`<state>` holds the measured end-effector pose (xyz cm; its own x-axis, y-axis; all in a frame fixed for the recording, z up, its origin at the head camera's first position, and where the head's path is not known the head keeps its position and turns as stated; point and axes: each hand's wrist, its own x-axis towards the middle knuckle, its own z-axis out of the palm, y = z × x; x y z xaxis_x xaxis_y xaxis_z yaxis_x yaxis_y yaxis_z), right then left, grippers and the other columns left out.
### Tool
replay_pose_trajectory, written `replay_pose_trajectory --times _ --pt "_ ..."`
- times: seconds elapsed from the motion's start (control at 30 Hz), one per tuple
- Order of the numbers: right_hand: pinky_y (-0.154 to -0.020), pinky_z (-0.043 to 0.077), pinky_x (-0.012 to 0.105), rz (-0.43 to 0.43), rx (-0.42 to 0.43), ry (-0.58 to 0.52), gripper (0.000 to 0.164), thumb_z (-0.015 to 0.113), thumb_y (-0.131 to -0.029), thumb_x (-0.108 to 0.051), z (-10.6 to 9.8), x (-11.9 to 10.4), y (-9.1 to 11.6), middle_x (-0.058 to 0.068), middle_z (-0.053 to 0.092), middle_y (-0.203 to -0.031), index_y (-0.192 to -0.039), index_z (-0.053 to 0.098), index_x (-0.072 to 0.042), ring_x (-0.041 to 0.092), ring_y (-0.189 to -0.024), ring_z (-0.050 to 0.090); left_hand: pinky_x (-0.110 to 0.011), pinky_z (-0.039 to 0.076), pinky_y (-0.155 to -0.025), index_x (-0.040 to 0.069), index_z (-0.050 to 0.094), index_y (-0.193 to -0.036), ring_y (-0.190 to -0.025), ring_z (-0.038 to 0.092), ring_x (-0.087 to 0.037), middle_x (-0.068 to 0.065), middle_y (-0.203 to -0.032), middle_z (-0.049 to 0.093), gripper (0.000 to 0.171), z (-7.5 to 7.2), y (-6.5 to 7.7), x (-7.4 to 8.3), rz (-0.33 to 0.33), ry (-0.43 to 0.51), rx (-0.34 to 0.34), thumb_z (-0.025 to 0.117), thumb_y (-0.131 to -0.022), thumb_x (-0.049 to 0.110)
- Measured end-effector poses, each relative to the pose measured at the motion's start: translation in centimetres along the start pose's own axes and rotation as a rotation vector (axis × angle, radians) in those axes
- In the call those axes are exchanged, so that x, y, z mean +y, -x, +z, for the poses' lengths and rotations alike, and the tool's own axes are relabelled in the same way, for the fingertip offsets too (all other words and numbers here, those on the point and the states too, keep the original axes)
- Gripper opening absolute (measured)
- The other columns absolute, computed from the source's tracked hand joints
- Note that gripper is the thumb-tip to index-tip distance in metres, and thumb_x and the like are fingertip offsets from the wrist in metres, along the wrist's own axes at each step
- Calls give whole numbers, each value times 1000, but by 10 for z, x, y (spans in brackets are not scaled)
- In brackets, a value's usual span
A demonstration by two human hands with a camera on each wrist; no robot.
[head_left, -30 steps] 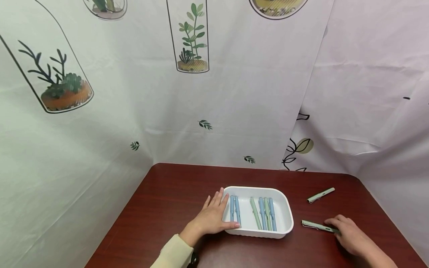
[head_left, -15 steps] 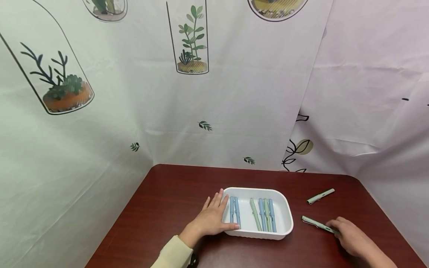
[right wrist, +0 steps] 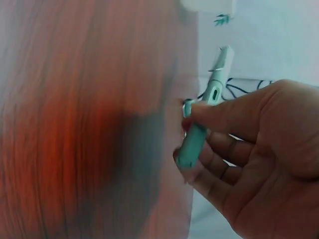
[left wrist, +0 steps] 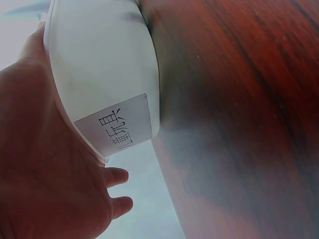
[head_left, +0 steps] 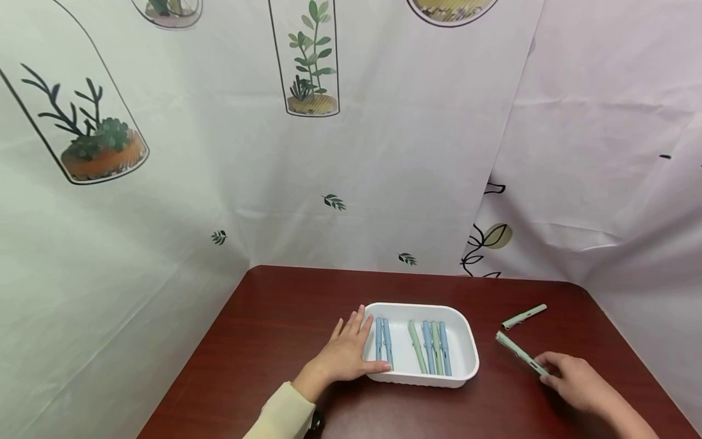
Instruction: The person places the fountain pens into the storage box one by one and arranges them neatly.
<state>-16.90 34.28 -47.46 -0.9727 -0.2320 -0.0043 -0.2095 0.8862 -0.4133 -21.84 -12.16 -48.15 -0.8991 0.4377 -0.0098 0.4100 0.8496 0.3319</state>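
Note:
My right hand (head_left: 573, 379) pinches a light green pen (head_left: 518, 350) near one end, its clipped cap end tilted up and to the left. In the right wrist view, thumb and fingertips hold this pen (right wrist: 218, 82) above the table. My left hand (head_left: 342, 355) rests on the left end of a white plastic tray (head_left: 468, 347), fingers spread and straight along the rim, thumb over the front edge. Two blue pens (head_left: 383, 340) lie at the tray's left side. Several blue and green pens (head_left: 436, 347) lie side by side toward its right.
Another green pen (head_left: 524, 317) lies on the dark red wooden table (head_left: 307, 289), behind the held one. A label with printed characters (left wrist: 118, 124) is on the tray's outer wall. Pale cloth with plant drawings (head_left: 384, 152) hangs behind the table and at its sides.
The right hand has raised the green pen off the table, its cap end swinging up toward the other loose pen. The left hand and tray stay put.

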Motion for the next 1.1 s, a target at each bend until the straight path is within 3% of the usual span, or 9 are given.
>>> replay_pose_trajectory --times 0.23,0.53,0.8,1.1 --pt "-62 49 23 4 -45 -283 25 72 -94 -17 -5 -13 4 -1 63 -92 -112 64 -2 -4 -76 54 -57 14 -123 7 26 -161 -155 18 -33 -16 -170 10 114 0 1 1 0 6 -3 62 -80 79" --pt "-68 57 28 -82 -156 -625 44 64 -99 -11 -4 -26 -3 -1 64 -96 -129 52 20 -1 -84 61 -58 15 -123 7 25 -161 -155 17 -34 -16 -170 10 114 -1 -1 0 6 -3 -4 62 -81 79" --pt "-73 58 29 -22 -207 -752 49 65 -98 -13 0 -48 -9 4 66 -102 -133 51 18 4 -88 64 -58 14 -123 7 25 -161 -155 17 -33 -16 -170 9 113 -2 0 0 5 0 -6 62 -81 79" --pt "-74 60 35 51 -218 -813 58 70 -96 -15 8 -73 -19 9 67 -103 -135 47 20 12 -88 65 -58 14 -123 7 25 -161 -155 18 -34 -17 -170 9 113 -3 0 1 11 9 -1 63 -81 77"
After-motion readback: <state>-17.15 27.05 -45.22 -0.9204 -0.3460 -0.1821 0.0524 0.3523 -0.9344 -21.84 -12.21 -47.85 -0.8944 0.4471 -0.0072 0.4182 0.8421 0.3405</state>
